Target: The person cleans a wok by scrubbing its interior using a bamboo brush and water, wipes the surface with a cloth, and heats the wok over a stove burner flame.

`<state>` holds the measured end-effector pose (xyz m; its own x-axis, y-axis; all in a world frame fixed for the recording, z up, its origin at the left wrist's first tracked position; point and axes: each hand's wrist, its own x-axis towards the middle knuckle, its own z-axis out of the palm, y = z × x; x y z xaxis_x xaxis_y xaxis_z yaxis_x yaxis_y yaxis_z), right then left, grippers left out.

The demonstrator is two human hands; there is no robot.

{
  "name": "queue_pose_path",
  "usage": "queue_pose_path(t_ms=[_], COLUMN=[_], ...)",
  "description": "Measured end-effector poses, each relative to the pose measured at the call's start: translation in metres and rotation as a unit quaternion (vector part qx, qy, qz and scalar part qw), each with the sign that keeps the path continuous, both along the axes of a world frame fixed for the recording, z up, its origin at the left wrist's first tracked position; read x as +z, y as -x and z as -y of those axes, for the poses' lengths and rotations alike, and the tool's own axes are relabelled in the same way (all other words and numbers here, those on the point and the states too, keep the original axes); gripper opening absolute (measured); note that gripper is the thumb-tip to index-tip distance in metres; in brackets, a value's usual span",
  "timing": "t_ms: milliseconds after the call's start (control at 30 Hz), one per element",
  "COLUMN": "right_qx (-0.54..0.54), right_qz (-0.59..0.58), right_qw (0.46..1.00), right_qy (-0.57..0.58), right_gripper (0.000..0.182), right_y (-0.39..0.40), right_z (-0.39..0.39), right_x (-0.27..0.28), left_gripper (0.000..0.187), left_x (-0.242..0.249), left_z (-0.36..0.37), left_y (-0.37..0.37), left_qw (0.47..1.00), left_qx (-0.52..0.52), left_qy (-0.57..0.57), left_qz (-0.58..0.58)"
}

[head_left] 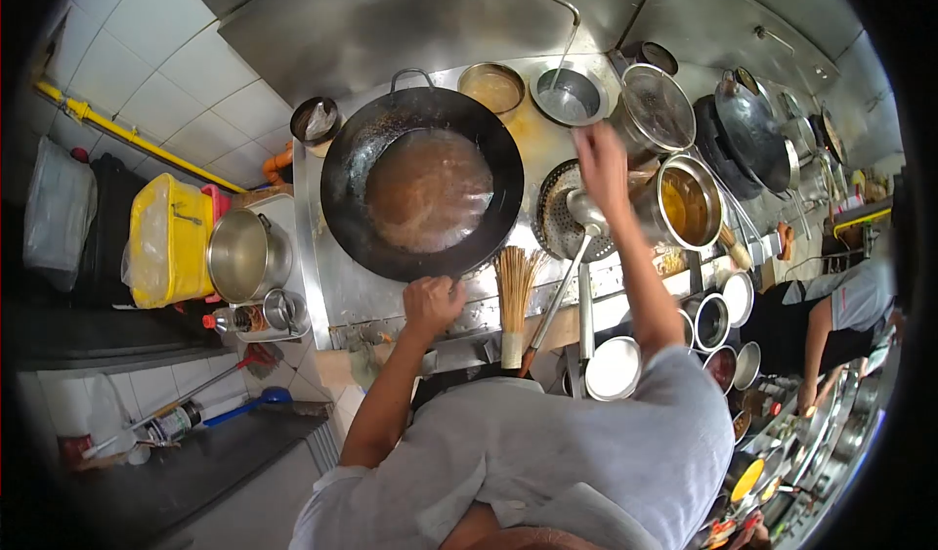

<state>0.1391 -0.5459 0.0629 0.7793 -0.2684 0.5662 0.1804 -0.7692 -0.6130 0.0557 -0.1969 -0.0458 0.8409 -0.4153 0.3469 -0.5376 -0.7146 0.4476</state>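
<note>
I log the left hand (pixel 431 301) with its fingers (pixel 442 293) curled closed over the near rim of the wok (pixel 422 181). The wok sits on the steel worktop (pixel 342 286) and holds a shallow pool of brown liquid (pixel 428 189). The right hand (pixel 600 167) is raised over the worktop to the right of the wok, blurred; I cannot tell whether its fingers are open or closed. Just below it lies a ladle (pixel 584 210), its bowl against a perforated strainer (pixel 562 220), its long handle running toward me. A bamboo brush (pixel 514 301) stands upright between hand and ladle handle. Right of the strainer is a pot of yellow oil (pixel 684 203). Far right, another person (pixel 840 306) works.
</note>
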Motion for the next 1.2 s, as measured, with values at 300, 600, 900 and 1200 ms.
queue_pose_path(t_ms=[300, 600, 900, 1200], right_qx=[-0.339, -0.186, -0.191, -0.222], right_qz=[-0.419, -0.183, -0.11, -0.095], right_qw=[0.595, 0.43, 0.414, 0.452], right_qy=[-0.597, -0.864, -0.884, -0.859], right_gripper=[0.038, 0.037, 0.038, 0.036], right_y=[0.429, 0.355, 0.334, 0.334], right_z=[-0.18, -0.151, -0.152, -0.131], right_x=[-0.236, -0.389, -0.391, -0.419], left_gripper=[0.032, 0.034, 0.037, 0.036], left_x=[-0.01, -0.01, -0.006, -0.009], left_z=[0.004, 0.01, 0.012, 0.011], left_y=[0.001, 0.005, 0.003, 0.004], left_qw=[0.999, 0.999, 0.998, 0.999], left_qx=[0.007, 0.008, 0.008, 0.005], left_qy=[-0.022, -0.016, -0.044, -0.043], left_qz=[-0.049, -0.04, -0.043, -0.033])
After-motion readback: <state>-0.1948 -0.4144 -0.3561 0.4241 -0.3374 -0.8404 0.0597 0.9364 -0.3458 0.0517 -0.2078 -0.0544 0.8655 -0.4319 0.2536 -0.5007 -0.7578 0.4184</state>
